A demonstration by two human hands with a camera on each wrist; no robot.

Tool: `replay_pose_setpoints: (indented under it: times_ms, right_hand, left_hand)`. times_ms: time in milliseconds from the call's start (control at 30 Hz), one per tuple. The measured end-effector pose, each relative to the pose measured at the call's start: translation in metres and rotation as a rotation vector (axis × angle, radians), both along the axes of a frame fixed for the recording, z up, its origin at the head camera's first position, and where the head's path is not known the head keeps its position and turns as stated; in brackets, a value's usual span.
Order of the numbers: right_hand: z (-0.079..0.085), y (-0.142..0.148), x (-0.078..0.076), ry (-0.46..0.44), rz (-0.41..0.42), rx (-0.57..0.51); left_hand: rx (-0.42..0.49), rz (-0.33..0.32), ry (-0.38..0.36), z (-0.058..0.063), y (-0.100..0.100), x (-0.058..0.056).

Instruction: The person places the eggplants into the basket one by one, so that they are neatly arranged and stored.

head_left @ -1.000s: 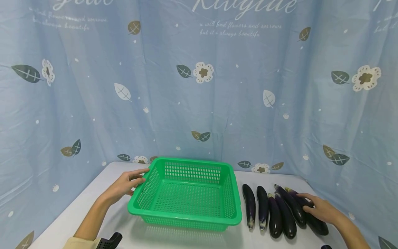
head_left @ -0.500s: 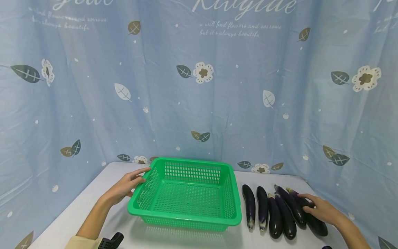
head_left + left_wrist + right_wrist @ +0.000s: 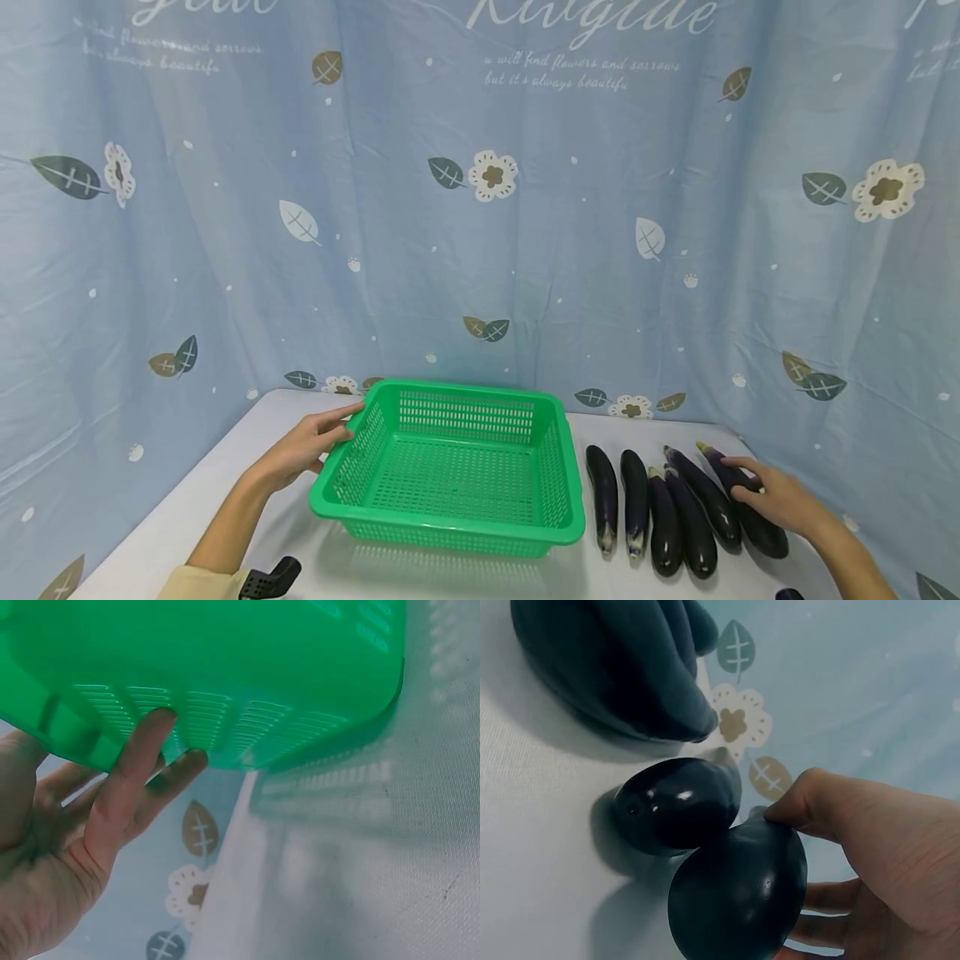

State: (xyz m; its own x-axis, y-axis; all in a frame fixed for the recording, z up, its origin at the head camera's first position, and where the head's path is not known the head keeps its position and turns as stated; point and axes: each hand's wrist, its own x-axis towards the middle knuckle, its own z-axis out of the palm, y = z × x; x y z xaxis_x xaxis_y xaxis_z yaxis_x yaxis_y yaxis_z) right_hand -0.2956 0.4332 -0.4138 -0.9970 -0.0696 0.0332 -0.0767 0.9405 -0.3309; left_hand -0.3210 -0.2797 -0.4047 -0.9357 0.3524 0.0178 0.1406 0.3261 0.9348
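A green plastic basket (image 3: 450, 527) with perforated walls stands on the white table. My left hand (image 3: 302, 448) touches its left rim; in the left wrist view the fingers (image 3: 124, 787) lie fairly straight against the outer wall, with the thumb partly hidden by the rim. To the right of the basket, several dark purple eggplants (image 3: 678, 521) lie side by side. My right hand (image 3: 776, 497) grips the rightmost eggplant (image 3: 739, 892), thumb on one side and fingers on the other. Close beside it lies the neighbouring eggplant (image 3: 679, 806).
A blue curtain (image 3: 480, 250) printed with leaves and flowers hangs behind and at both sides of the white table (image 3: 262, 442). A black device (image 3: 272, 577) is worn by the left sleeve.
The rightmost eggplant has turned slightly in my right hand, its stem end shifting right, away from the neighbouring eggplant. My left hand and the basket stay nearly still.
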Motion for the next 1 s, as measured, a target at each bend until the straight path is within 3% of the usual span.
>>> replay_pose_setpoints:
  times_ms: [267,733,1000]
  right_hand:
    - [0.013,-0.009,0.003,-0.002,-0.015,0.021]
    - [0.034,-0.031,-0.002,0.071,0.01,0.044]
    - [0.044,-0.054,0.0,0.135,0.041,0.025]
  left_hand:
    - [-0.011,0.004,0.005,0.001,0.001,0.001]
    - [-0.019,0.041,0.001,0.001,0.005,-0.001]
    - [0.004,0.008,0.011,0.0,0.006,-0.002]
